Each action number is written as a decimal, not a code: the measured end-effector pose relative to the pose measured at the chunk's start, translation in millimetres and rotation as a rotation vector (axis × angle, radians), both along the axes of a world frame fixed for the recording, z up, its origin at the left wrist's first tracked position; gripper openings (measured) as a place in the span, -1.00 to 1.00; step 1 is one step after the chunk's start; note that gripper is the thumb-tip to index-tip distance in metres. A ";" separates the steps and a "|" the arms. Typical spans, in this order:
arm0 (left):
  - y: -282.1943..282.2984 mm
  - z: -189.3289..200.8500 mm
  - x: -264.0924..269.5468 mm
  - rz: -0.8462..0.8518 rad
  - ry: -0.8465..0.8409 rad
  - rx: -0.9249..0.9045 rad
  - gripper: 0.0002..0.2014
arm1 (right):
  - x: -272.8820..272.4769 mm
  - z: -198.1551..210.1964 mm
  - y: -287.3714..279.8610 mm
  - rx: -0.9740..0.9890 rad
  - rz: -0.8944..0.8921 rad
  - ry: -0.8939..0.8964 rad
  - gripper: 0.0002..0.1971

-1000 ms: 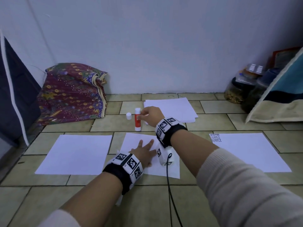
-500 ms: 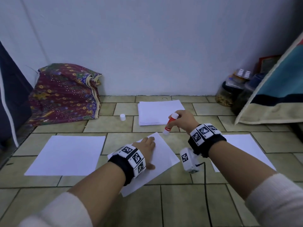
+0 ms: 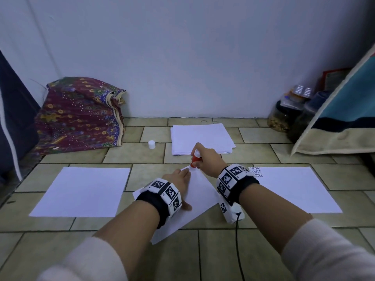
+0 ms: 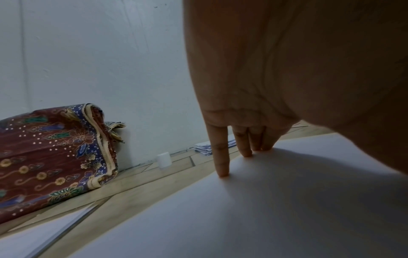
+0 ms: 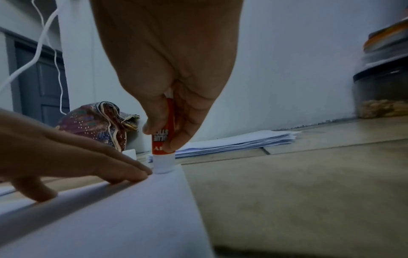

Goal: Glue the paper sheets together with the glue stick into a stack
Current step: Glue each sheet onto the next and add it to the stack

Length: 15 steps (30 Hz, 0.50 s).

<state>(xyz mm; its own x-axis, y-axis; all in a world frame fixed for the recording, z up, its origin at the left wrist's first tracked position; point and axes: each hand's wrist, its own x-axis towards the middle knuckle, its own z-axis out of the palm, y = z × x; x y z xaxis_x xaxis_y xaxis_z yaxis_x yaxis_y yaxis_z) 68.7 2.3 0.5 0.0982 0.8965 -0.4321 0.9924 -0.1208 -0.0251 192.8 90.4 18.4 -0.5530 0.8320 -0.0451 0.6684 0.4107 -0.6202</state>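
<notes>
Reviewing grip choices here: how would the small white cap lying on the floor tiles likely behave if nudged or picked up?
The cap looks like light plastic, so it would probably skid on the smooth tiles. It stands on its flat end now; tipped over, its round wall would likely let it roll.

The paper sheets (image 3: pixel 194 197) look matt and smooth. The glue stick (image 5: pixel 163 144) is glossy red and white plastic. The floor tiles (image 3: pixel 134 157) are dull, slightly rough ceramic; the patterned cloth (image 3: pixel 81 116) looks soft.
</notes>
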 end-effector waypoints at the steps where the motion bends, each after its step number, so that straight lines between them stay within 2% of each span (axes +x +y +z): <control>1: -0.8 2.2 1.0 -0.001 0.004 -0.001 0.18 | 0.8 0.6 0.4 0.011 0.017 -0.015 -0.74; 6: -5.0 13.9 6.5 0.008 0.015 -0.003 0.12 | 4.4 8.5 2.1 0.038 0.119 -0.145 -0.69; 15: -4.1 13.6 6.1 -0.019 0.034 -0.008 0.13 | 32.2 9.6 -10.9 0.002 0.250 -0.185 -0.74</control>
